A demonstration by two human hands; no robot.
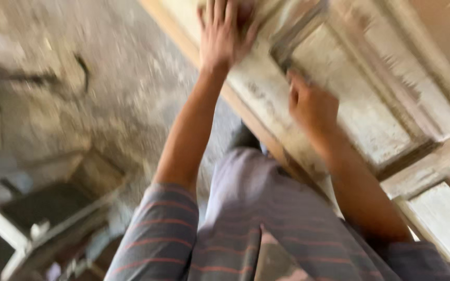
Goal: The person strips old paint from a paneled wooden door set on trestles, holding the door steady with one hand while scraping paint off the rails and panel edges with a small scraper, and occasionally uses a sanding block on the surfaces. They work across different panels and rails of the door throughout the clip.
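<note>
The left hand (224, 32) lies flat with its fingers spread on the worn wooden panelled door with flaking white paint (360, 114), near the door's upper edge in the picture; it grasps nothing. The right hand (311, 106) is closed around the handle of a flat metal scraper with a grey blade (299, 32), and the blade rests on the door surface just beside the left hand. The picture is blurred, so the handle itself is hard to see. Both arms come out of grey sleeves with thin red stripes (162, 234). To the left of the door lies a rough grey concrete floor (105, 78).
</note>
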